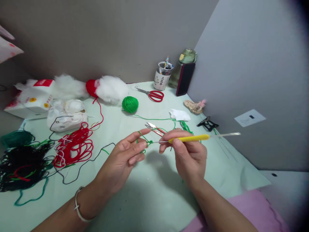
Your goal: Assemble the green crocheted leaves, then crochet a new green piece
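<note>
My right hand [187, 151] is closed round a yellow-handled crochet hook [190, 138] whose metal tip points left into a small knot of green yarn [146, 142]. My left hand [127, 153] pinches that green yarn between thumb and fingers, with the forefinger stretched out and the strand looped over it. The strand runs back over the table to a green yarn ball [130, 104]. Both hands hover just above the pale green mat [149, 193].
Red scissors [153, 94], a small snipper [154, 128], a pen jar [163, 76], a bottle [184, 66] and white stuffing [111, 88] lie at the back. Tangled red yarn [73, 146] and black yarn [23, 166] cover the left. Grey walls close the back and right.
</note>
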Motion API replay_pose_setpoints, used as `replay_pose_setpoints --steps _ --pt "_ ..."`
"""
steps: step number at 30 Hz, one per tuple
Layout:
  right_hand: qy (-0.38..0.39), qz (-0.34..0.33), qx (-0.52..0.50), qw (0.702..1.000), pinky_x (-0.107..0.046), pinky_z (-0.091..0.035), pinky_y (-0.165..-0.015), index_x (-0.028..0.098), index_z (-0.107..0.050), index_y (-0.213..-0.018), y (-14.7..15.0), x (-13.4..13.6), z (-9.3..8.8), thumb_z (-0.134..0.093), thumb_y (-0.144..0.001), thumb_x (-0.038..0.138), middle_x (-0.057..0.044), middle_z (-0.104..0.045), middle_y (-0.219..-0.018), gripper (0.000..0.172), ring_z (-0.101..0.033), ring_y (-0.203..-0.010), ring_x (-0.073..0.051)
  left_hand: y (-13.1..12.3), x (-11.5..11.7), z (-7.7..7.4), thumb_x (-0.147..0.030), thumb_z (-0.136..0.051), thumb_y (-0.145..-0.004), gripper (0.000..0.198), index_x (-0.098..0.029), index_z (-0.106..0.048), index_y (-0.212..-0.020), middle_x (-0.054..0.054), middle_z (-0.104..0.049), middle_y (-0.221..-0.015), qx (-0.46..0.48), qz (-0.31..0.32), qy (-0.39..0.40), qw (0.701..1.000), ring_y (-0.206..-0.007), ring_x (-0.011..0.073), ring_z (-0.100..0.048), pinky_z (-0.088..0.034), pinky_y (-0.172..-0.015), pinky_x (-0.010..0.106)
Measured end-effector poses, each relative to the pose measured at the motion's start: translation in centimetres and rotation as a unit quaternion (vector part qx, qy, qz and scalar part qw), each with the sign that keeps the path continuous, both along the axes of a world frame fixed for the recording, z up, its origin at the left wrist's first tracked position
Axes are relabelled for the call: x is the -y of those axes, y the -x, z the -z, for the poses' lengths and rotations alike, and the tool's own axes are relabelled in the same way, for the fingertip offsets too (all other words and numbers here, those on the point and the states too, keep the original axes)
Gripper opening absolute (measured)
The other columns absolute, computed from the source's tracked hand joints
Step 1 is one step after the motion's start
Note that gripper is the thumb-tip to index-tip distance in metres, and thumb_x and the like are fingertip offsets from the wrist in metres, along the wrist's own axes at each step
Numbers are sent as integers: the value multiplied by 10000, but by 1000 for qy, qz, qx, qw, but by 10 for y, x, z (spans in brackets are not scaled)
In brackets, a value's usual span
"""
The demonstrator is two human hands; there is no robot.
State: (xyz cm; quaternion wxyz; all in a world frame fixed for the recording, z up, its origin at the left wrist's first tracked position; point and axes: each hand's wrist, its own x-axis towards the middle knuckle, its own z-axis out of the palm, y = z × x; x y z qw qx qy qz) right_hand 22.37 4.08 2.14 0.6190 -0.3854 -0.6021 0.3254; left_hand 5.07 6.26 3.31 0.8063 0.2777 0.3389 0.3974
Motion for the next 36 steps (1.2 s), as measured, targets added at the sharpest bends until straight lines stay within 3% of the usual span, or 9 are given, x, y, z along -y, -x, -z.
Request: replay_pose_setpoints --steps 3,7,10,14,19,22,27,33,36 --pt "53 -49 -37 997 -315 -611 -648 234 -755 -1015 3 -5 -3 -587 -1000 251 -58 -740 -980 170 -700 -801 -174 -2 1 2 -225 -799 -839 335 -265 -760 -1169 -29 -571 -815 -27 -2 -45 999 -526 23 -289 -249 -491 166" --pt "37 -16 26 999 -326 -615 -680 232 -758 -1032 7 -4 -2 -588 -998 220 -52 -769 -955 173 -707 -800 -173 -2 3 5 -264 -798 -840 335 -269 -768 -1174 -3 -615 -853 -80 -3 -72 994 -575 49 -349 -283 -518 178" --pt "-47 16 137 989 -362 -622 -756 251 -739 -1105 7 -1 2 -577 -988 142 -54 -759 -990 227 -716 -849 -184 -2 3 7 -275 -814 -829 313 -257 -783 -1141 -47 -523 -680 -86 -34 -51 994 -550 52 -323 -290 -534 173" --pt "-179 44 311 932 -375 -610 -835 235 -709 -1230 5 3 6 -570 -957 63 -114 -731 -1165 351 -705 -1035 -229 -4 3 10 -267 -802 -847 270 -230 -790 -1115 -88 -390 -593 -21 -31 -5 999 -508 40 -212 -245 -504 153" --pt "-34 39 76 996 -365 -612 -735 237 -748 -1062 -1 -2 -1 -567 -988 145 -60 -746 -950 216 -705 -826 -191 -2 -3 9 -196 -799 -832 175 -166 -812 -1004 -81 -426 -632 15 -27 36 999 -490 23 -159 -275 -491 153" --pt "56 -10 -55 997 -331 -602 -640 224 -761 -973 -2 -6 -3 -584 -1000 260 -51 -723 -906 183 -667 -704 -160 -1 -3 7 -212 -801 -823 134 -181 -816 -953 -76 -447 -628 -9 -42 21 999 -484 22 -206 -294 -502 162" --pt "56 -44 -4 997 -320 -598 -721 238 -783 -986 3 -8 -1 -646 -965 237 -43 -749 -929 139 -677 -794 -161 -3 4 8 -258 -818 -812 286 -271 -795 -1097 -58 -534 -655 -88 -33 -49 994 -549 59 -379 -318 -550 200" --pt "81 -44 -15 996 -323 -620 -699 216 -724 -1004 -1 -4 -2 -549 -1021 266 -37 -739 -896 183 -708 -722 -155 -1 1 9 -306 -786 -845 257 -257 -797 -1098 -44 -567 -631 -143 -55 -75 985 -604 104 -448 -366 -617 246" --pt "-25 -2 107 994 -351 -622 -755 225 -690 -1093 -2 0 -2 -495 -1023 172 -55 -746 -954 214 -731 -824 -182 -1 -1 9 -295 -801 -836 277 -255 -788 -1110 -50 -576 -692 -140 -72 -72 985 -595 86 -437 -367 -616 232"
